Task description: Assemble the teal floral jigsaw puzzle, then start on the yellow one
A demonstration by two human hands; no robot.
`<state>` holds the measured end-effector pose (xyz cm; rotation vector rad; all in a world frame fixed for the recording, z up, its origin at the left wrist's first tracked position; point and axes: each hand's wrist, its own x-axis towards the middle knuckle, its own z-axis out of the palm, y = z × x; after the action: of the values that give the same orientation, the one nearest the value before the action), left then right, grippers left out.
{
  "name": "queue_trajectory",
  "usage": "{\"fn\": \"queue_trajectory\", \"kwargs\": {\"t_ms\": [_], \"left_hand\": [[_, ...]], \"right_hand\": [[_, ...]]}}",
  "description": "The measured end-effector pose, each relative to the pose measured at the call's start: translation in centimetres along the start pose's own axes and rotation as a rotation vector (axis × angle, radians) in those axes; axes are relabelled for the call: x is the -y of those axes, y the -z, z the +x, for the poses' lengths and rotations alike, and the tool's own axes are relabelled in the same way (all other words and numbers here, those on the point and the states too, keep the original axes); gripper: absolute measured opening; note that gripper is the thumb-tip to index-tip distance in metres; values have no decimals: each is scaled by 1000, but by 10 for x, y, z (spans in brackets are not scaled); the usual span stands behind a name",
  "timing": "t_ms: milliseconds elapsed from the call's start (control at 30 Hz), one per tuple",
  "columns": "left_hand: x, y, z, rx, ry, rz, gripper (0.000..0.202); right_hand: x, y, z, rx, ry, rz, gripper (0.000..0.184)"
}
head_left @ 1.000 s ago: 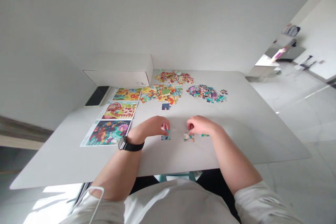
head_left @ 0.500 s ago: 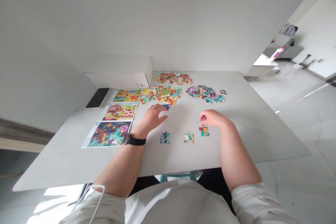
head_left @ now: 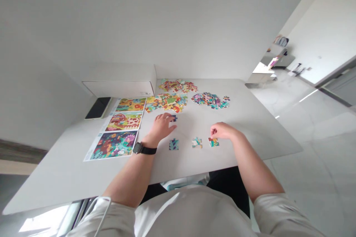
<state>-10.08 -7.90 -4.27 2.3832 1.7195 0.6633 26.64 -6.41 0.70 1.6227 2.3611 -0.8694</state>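
My left hand [head_left: 162,126] lies over the table with its fingers stretched forward and its thumb spread away. Its fingertips rest on a dark blue puzzle piece [head_left: 174,118], partly covered by them. On the other side, my right hand [head_left: 222,130] is closed, its curled fingertips at the far edge of an orange, red and teal puzzle piece [head_left: 214,142]. To the left of that lie a pale puzzle piece [head_left: 197,143] and a teal puzzle piece with dark leaves [head_left: 174,144]. These three form a rough row, apart from each other.
Beyond my hands are a purple and teal heap of pieces [head_left: 210,100], a yellow heap [head_left: 168,100] and a red heap [head_left: 178,86]. One loose piece [head_left: 226,98] lies at the right. Picture sheets [head_left: 114,145], a phone [head_left: 98,108] and a white box [head_left: 119,89] occupy the left.
The view has shifted a little. My right hand has brought the orange and teal piece nearer to me, level with the pale one. The dark blue piece has moved slightly away from the yellow heap.
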Motion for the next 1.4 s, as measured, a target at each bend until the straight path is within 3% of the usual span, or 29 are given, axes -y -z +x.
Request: {"fn": "queue_trajectory", "kwargs": {"t_ms": [100,233,333,467,567,767,833,933,1100,1167,1233,1400], "left_hand": [[-23,2,-1,3,-147,-105,33],[-63,-5,-8,202,-367,-222,30],[-85,-13,-16,292,-421,-203,34],[-96,-16,-20,319,-421,-137,34],[-99,-13,-19,332,-430,-113,35],[-107,-15,-22,336,-442,-106,35],[-103,-15,-21,305,-429,-127,34],[-85,-10,-15,168,-319,-152,26],[-29,8,-5,-139,-82,-172,17],[-10,9,-5,-205,-31,-143,18],[4,5,-6,-211,-11,-131,19],[20,-15,-6,-94,-1,-125,27]], "right_hand": [[-16,2,0,-90,16,87,2],[-42,5,6,-393,24,107,8],[-57,-1,13,-609,29,177,11],[-66,-22,24,-864,62,338,18],[-68,-33,30,-942,97,418,21],[-72,-39,37,-900,126,459,22],[-74,-40,38,-897,126,466,22],[-77,-42,39,-908,120,473,22],[-78,-43,40,-887,111,483,22],[-77,-42,40,-872,107,488,23],[-76,-42,39,-868,106,490,23],[-72,-40,36,-866,87,463,22]]}}
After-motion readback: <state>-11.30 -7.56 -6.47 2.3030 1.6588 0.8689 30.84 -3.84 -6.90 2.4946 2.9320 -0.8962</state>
